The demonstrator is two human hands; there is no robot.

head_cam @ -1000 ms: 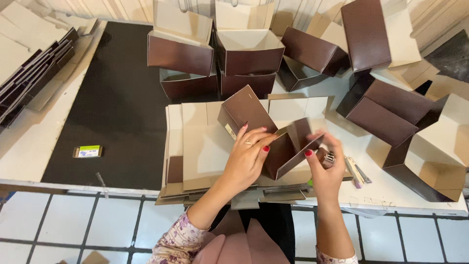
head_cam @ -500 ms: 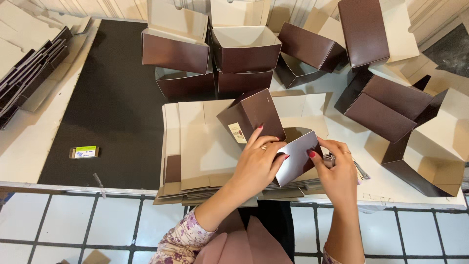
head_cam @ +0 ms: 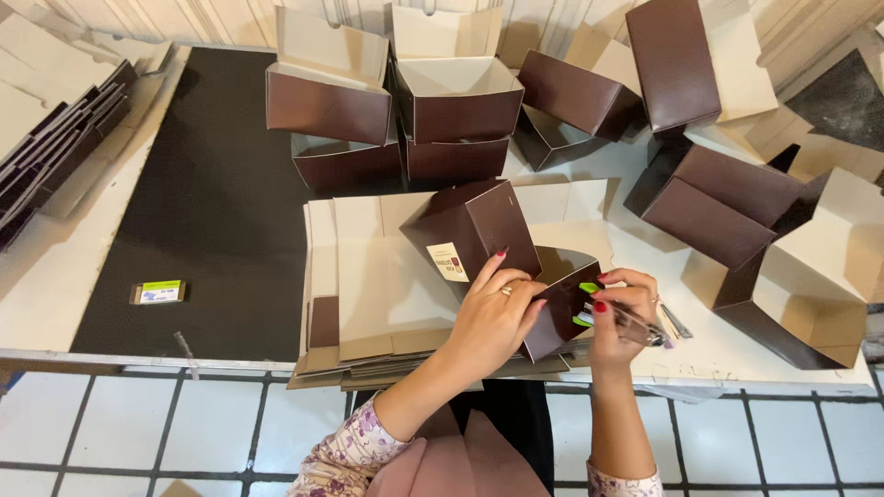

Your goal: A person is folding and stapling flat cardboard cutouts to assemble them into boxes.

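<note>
Head view: two hands, left (head_cam: 493, 317) and right (head_cam: 619, 313), grip one brown box (head_cam: 502, 258).

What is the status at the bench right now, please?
Left hand pressing on the brown box. Right hand at its flap, gripping a clear tool. Flat cardboard stack underneath; nothing blocking.

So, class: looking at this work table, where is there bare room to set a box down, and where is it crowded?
The dark mat is mostly bare between the flat dark stack at the left edge and the pile of flat blanks; only a small green-labelled item lies there. The back and right are crowded with folded brown boxes. Both hands, left hand and right hand, occupy the front.
</note>
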